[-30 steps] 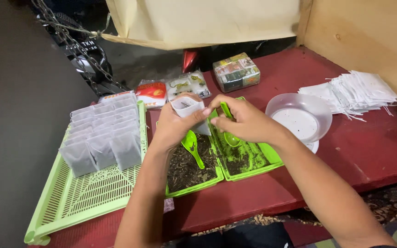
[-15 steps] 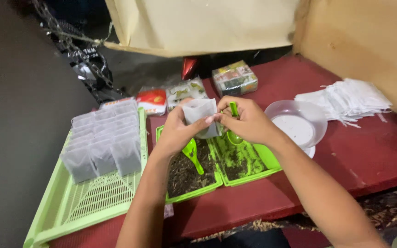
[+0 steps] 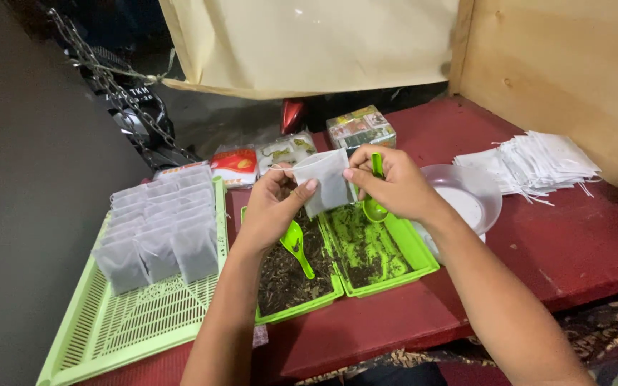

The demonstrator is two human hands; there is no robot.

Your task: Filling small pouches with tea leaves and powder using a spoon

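While the head camera is looking down over the red table [image 3: 581, 250], both hands are meeting just above the far edge of two green trays of dark dried leaf [image 3: 377, 254]. The left hand [image 3: 270, 207] is pinching the near left corner of a small white filter bag [image 3: 329, 182], thumb and fingers closed on it. The right hand [image 3: 395, 184] is gripping the bag's right edge with fingertips pressed together, and a green scoop [image 3: 375, 200] is tucked under the same fingers, its bowl hanging down toward the leaf.

The bag is looking very light, thin and limp, probably easy to crumple or tear, so its edges and corners seem the sensible places to take hold. It is hanging roughly upright, its flat face turned toward the wearer; whether its mouth is facing up I cannot tell. No long axis is standing out, as it is nearly square.

A second green scoop [image 3: 296, 246] is lying in the left tray. To the left, filled bags [image 3: 155, 232] are standing in rows in a pale green slotted basket [image 3: 130, 329]. To the right, a clear plastic lid [image 3: 470, 200] and a stack of empty bags [image 3: 538, 163] are sitting on the table.
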